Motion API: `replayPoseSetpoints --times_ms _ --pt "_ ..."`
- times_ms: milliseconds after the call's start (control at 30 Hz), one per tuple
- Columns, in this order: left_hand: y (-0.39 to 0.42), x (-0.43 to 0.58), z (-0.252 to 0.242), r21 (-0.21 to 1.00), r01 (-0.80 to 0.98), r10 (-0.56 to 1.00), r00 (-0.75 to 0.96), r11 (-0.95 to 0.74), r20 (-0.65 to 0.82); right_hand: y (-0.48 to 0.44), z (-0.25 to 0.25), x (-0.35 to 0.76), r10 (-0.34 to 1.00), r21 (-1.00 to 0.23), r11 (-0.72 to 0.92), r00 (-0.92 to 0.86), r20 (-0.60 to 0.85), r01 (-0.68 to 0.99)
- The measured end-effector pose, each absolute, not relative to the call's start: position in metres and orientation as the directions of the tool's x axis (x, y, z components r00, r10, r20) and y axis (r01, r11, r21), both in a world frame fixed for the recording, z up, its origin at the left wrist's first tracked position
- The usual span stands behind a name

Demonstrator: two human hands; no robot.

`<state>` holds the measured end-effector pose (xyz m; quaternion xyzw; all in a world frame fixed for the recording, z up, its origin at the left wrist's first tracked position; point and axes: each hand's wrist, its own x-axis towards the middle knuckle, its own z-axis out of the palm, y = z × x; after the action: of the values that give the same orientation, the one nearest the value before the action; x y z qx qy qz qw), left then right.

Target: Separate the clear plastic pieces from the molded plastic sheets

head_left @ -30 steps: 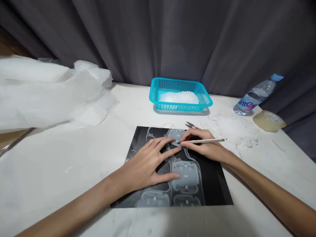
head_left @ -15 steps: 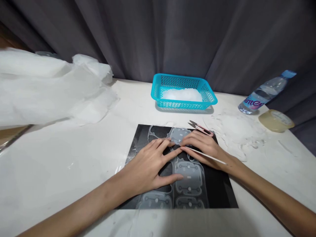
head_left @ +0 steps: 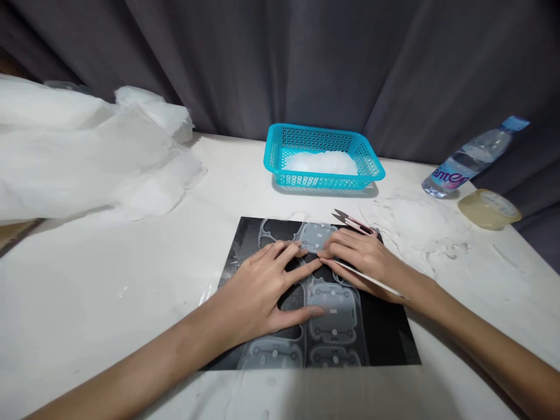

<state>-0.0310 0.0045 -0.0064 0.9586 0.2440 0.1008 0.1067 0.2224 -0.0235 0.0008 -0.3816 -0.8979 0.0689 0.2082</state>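
Note:
A black mat (head_left: 389, 329) lies on the white table in front of me, with a translucent film sheet (head_left: 332, 306) of rounded die-cut shapes on it. My left hand (head_left: 262, 289) lies flat on the sheet, fingers spread and pressing it down. My right hand (head_left: 365, 259) pinches a thin white stick (head_left: 371, 279) whose tip meets the film near my left fingertips. Pink thread snips (head_left: 354, 222) lie just beyond my right hand at the mat's far edge.
A turquoise basket (head_left: 324, 175) with white scraps stands behind the mat. Crumpled white plastic sheeting (head_left: 87, 163) covers the left. At the right lie a water bottle (head_left: 470, 157), a tape roll (head_left: 487, 209) and scattered clear scraps (head_left: 415, 227).
The stick in my right hand swung from pointing right to slanting back toward my wrist. The view shifted slightly. My left hand stayed pressed on the sheet.

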Motion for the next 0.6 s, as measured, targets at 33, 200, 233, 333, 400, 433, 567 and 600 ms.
replayPoseSetpoints --times_ms 33,200,233,333,400,433,567,600 --pt "0.004 -0.031 -0.006 0.248 0.45 0.49 0.863 -0.858 0.128 -0.024 0.003 0.224 0.711 -0.256 0.702 -0.635 0.302 0.665" --pt "0.004 -0.032 -0.003 0.233 0.454 0.489 0.864 -0.86 0.118 -0.026 0.01 0.228 0.7 -0.201 0.712 -0.659 0.274 0.673" --pt "0.004 -0.032 -0.004 0.235 0.452 0.488 0.864 -0.86 0.122 -0.027 0.01 0.227 0.7 -0.189 0.711 -0.659 0.277 0.677" --pt "0.004 -0.032 -0.005 0.249 0.445 0.487 0.861 -0.86 0.144 -0.029 0.003 0.223 0.679 -0.126 0.718 -0.651 0.339 0.684" --pt "0.004 -0.032 -0.006 0.254 0.439 0.485 0.859 -0.862 0.162 -0.029 -0.004 0.22 0.658 -0.099 0.721 -0.634 0.405 0.685" --pt "0.004 -0.032 -0.006 0.254 0.435 0.483 0.859 -0.864 0.172 -0.028 -0.007 0.219 0.653 -0.102 0.722 -0.626 0.426 0.684" --pt "0.005 -0.034 -0.007 0.262 0.413 0.468 0.861 -0.872 0.201 -0.024 -0.012 0.216 0.689 -0.165 0.696 -0.584 0.43 0.699" --pt "0.005 -0.034 -0.007 0.266 0.411 0.467 0.86 -0.872 0.204 -0.023 -0.012 0.216 0.7 -0.167 0.684 -0.574 0.425 0.71"
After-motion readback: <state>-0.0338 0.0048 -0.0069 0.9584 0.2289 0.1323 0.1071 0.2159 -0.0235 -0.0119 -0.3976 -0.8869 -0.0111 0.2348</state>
